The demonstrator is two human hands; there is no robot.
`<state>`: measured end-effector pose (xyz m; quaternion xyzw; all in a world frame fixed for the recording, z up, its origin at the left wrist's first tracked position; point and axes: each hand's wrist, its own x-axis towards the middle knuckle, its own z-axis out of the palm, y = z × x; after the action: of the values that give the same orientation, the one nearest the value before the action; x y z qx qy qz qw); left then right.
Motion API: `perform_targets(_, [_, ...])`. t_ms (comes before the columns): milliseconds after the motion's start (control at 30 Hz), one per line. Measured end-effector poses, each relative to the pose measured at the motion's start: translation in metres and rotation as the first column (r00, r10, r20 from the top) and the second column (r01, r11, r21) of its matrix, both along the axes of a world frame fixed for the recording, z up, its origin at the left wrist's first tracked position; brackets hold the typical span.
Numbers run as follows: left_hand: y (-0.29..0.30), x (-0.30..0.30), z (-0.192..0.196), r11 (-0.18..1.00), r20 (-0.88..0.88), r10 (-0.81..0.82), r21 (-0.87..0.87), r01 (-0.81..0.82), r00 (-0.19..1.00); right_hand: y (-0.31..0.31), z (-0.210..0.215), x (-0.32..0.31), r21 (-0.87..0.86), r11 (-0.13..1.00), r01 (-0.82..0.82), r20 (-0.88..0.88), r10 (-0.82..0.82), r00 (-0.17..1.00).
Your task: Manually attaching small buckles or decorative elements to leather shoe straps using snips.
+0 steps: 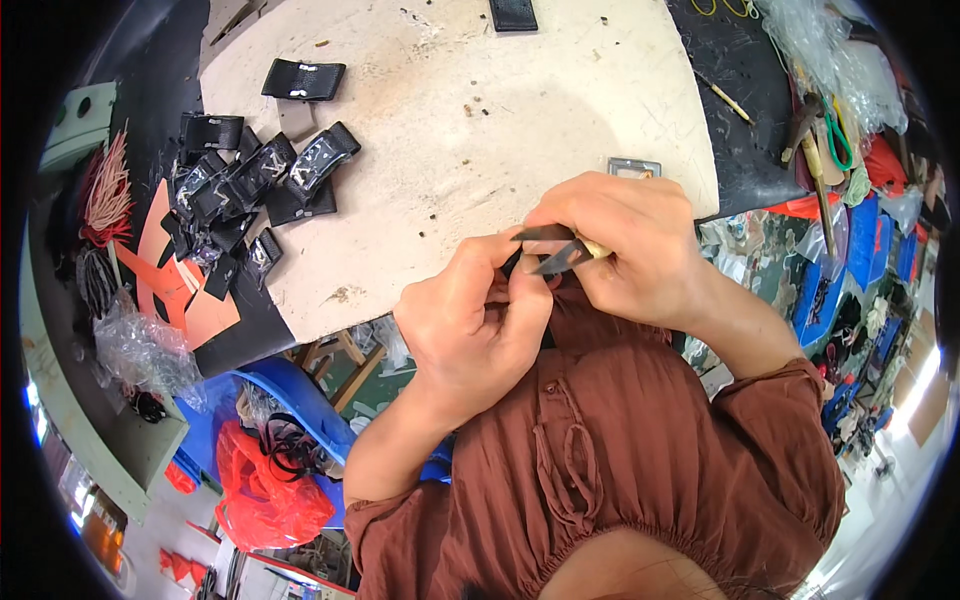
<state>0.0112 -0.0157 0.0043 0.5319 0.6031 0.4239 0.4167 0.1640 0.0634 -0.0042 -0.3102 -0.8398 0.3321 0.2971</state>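
Close in front of my body, both hands come together over the near edge of a pale work board. My right hand is closed around small dark snips with pointed blades; a cream-coloured part shows by the fingers. The blades stand apart, their tips towards my other hand. My left hand pinches a small black piece, mostly hidden by the fingers and thumb. Just beyond my right hand lies a grey rectangular buckle. On the left of the board, several black strap loops are heaped, some with clear plastic on them.
Orange sheet pieces and crumpled clear plastic lie left of the board. Below hangs a blue bin with a red bag. A thin stick and a hammer lie right. Another black piece is at the far edge.
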Motion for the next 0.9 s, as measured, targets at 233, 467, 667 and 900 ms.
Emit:
perform_targets(233, [0.008, -0.005, 0.002, 0.978, 0.357, 0.175, -0.170, -0.121, 0.918, 0.005, 0.006, 0.001, -0.132, 0.991, -0.006, -0.047, 0.000, 0.999])
perform_targets(467, [0.007, 0.002, 0.009, 0.975, 0.416, 0.200, -0.172, -0.139, 0.887, 0.000, 0.006, 0.001, -0.085, 0.996, -0.013, -0.056, 0.008, 0.998])
perform_targets(667, [0.003, 0.002, 0.006, 0.970, 0.381, 0.215, -0.190, -0.152, 0.899, 0.004, 0.017, 0.003, -0.395, 0.919, -0.014, -0.030, 0.003, 1.000])
perform_targets(900, [0.008, -0.001, 0.007, 0.956, 0.544, 0.259, -0.262, -0.132, 0.798, 0.008, 0.010, 0.004, -0.322, 0.947, 0.017, -0.069, -0.041, 0.997])
